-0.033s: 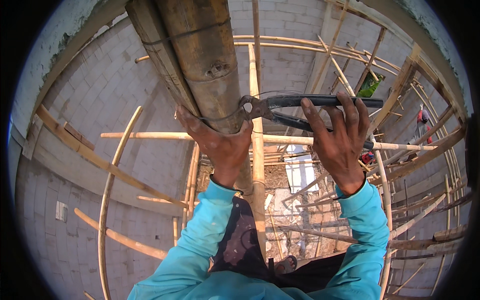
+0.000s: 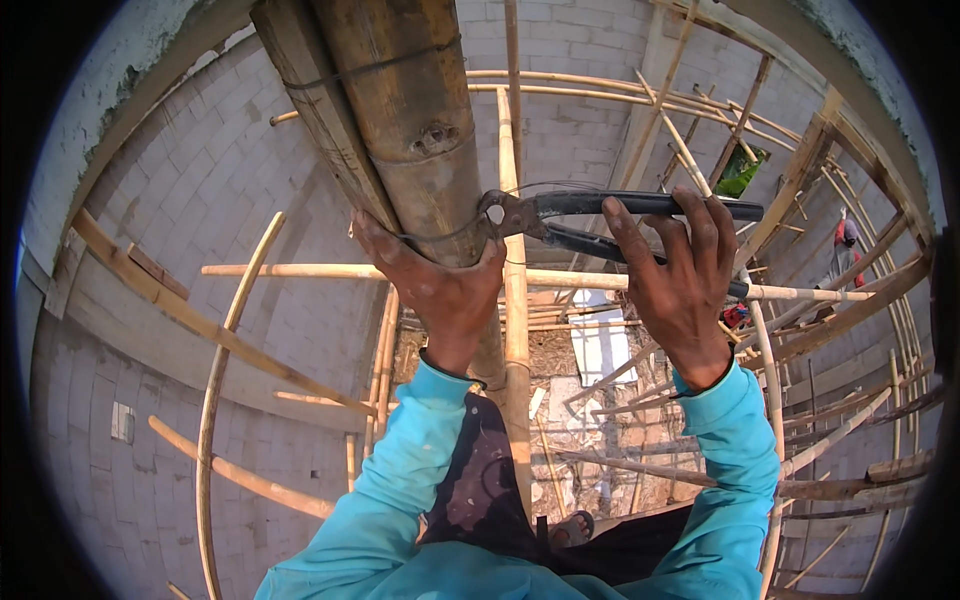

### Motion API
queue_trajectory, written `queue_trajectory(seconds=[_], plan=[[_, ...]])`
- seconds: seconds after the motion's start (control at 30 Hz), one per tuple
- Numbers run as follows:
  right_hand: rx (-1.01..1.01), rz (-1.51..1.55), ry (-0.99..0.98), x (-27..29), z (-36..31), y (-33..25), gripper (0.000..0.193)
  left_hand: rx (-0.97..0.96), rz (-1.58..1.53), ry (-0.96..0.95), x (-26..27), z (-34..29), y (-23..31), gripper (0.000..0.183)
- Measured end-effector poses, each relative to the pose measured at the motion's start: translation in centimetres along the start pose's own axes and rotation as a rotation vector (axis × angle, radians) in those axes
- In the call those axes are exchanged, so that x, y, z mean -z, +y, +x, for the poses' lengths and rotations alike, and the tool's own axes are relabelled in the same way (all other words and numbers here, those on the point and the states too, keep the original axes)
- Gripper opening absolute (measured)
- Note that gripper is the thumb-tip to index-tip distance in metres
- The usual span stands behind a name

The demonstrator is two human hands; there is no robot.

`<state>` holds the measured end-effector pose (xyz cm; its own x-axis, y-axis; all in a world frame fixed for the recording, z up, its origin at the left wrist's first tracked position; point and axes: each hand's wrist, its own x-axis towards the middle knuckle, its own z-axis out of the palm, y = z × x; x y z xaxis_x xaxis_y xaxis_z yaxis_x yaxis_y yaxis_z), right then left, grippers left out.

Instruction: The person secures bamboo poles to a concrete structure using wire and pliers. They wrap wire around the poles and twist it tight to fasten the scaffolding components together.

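A thick bamboo pole (image 2: 410, 110) comes down from the top, with a squared timber (image 2: 318, 100) lying along its left side. Dark tie wire (image 2: 395, 66) is wound around both, and another loop runs lower down, close to my fingers. My left hand (image 2: 435, 290) is wrapped round the pole and timber from below, its thumb by the jaws of the pincers (image 2: 515, 214). The pincers' jaws are at the wire, against the pole's right side. My right hand (image 2: 690, 270) grips their black handles, which stand apart in a narrow V.
Thin bamboo scaffold poles cross around me, one upright (image 2: 515, 340) beside the thick pole and one horizontal (image 2: 570, 280) below my hands. Grey block walls (image 2: 180, 330) stand behind. Far below lies littered ground with a pale sheet (image 2: 600, 345). A person (image 2: 843, 245) is at the far right.
My right hand and the handle ends have shifted very slightly, the upper handle tipping a little downward. My left hand stays in place on the pole.
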<state>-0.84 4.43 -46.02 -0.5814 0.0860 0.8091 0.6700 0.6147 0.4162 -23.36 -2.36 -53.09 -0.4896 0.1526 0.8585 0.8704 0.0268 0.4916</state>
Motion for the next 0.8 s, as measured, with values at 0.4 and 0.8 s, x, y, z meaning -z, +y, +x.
queue_trajectory(seconds=[0.4, 0.8], plan=[[0.101, 0.076, 0.064, -0.7, 0.2, 1.0, 0.045, -0.043, 0.017, 0.038, -1.2, 0.6, -0.8, 0.136], [0.215, 0.228, -0.621, 3.6, 4.8, 3.7, 0.038, -0.073, 0.045, 0.051, -1.3, 1.1, -0.4, 0.138]])
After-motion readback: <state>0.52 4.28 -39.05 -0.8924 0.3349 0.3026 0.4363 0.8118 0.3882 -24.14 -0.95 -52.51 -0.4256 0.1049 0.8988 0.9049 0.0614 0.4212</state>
